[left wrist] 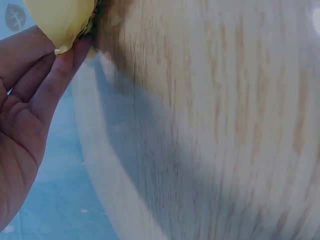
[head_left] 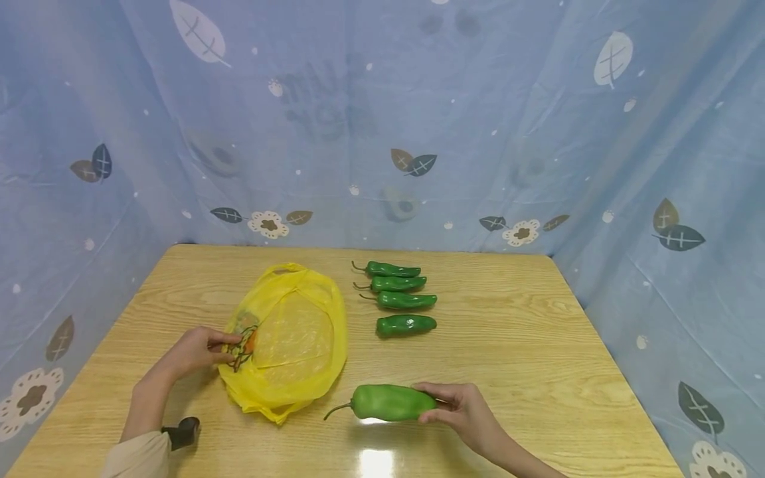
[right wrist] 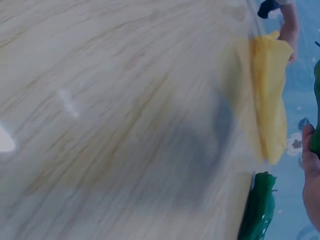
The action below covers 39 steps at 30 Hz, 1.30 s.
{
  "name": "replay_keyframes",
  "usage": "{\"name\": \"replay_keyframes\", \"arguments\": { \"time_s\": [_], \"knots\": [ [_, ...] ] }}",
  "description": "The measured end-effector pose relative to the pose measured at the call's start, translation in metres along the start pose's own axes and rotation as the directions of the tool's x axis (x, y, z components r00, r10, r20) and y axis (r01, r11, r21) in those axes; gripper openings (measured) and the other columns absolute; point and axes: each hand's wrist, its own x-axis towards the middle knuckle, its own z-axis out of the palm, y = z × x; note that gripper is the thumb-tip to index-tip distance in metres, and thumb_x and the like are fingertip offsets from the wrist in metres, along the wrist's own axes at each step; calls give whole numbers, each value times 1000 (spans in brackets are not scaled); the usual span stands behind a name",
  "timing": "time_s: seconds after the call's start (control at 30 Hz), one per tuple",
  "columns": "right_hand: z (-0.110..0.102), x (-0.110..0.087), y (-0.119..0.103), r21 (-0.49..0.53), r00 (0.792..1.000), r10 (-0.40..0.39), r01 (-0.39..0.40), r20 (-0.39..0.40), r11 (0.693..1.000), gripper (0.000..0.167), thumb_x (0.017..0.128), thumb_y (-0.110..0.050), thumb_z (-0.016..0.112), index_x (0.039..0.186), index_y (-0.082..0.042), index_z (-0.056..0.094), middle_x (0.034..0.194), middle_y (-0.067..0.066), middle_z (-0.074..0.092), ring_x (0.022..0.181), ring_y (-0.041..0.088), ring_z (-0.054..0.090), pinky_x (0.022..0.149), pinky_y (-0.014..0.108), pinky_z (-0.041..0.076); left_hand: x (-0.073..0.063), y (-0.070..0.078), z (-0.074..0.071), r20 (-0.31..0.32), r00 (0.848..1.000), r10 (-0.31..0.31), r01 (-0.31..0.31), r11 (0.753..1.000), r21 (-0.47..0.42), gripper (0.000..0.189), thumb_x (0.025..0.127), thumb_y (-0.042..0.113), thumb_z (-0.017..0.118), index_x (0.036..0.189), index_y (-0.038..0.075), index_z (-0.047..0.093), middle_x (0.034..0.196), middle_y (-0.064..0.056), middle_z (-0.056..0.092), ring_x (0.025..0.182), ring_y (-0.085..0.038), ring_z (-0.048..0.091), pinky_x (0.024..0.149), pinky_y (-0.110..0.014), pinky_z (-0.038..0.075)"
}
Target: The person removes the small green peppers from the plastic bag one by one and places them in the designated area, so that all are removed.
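Observation:
My left hand (head_left: 194, 352) pinches the left rim of a yellow plastic bag (head_left: 305, 395), which lies with its mouth spread wide on the table. By those fingertips is a patch of orange and dark green (head_left: 244, 348); whether it is print or something inside, I cannot tell. In the left wrist view, thumb and fingers of the left hand (left wrist: 35, 95) meet on the bag's edge (left wrist: 65, 22). My right hand (head_left: 463, 415) grips a large light green pepper (head_left: 391, 402) by its blunt end, above the table, stem pointing left. The right wrist view cuts off that pepper (right wrist: 318, 100).
Beyond the right hand, several dark green peppers (head_left: 406, 324) lie in a column; the nearest shows no long stem. The wooden table (head_left: 514, 358) meets a blue patterned curtain (head_left: 358, 119) at the back and sides. A black device (head_left: 182, 433) sits at the left wrist.

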Motion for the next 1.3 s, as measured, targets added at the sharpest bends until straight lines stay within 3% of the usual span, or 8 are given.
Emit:
{"name": "replay_keyframes", "arguments": {
  "time_s": [0.23,0.33,0.57,0.9,1.1,1.3],
  "knots": [
    [-9,-14,10,-51,999,-31,30,-14,998,43,83,-7,70,118,15,59,112,31,62,95,10,67,75,30,58,-1,2,-1,-1,1000,-3,3,1000,-6,35,82,11,75,114,-2,69,114,-22,66,83,-14,52,65,-22,45],
    [-12,-19,14,-26,999,-31,31,-7,999,43,83,-5,70,118,17,58,111,32,61,94,9,66,75,28,58,-1,-2,0,-6,1000,9,-9,1000,10,35,82,12,75,114,-1,70,113,-20,67,87,-12,56,66,-22,47],
    [-15,-26,28,-8,999,-31,31,9,999,42,83,-5,71,117,16,59,111,30,62,94,10,67,75,32,58,-2,0,0,10,1000,8,-8,1000,-15,34,83,9,74,114,-4,68,113,-23,66,102,-39,61,78,-43,55],
    [-23,-17,37,-72,991,-127,129,31,989,41,81,-2,71,117,15,60,109,28,64,95,11,67,74,33,58,-3,3,-1,9,1000,-10,10,1000,-20,34,83,9,74,115,-4,68,113,-23,66,103,-38,61,78,-42,55],
    [-29,-8,43,-84,990,-139,142,37,986,41,81,-3,71,117,14,61,111,28,64,98,11,66,76,32,58,-4,4,-2,12,1000,-2,2,999,-49,35,83,8,74,115,-6,67,115,-25,64,108,-45,57,85,-50,52],
    [-37,1,48,-93,987,-161,163,29,982,41,81,-2,71,117,14,61,109,28,65,95,12,67,72,32,58,-3,3,0,15,1000,1,-1,999,-40,34,84,8,73,114,-5,68,115,-24,65,108,-44,58,84,-48,53]
  ]
}}
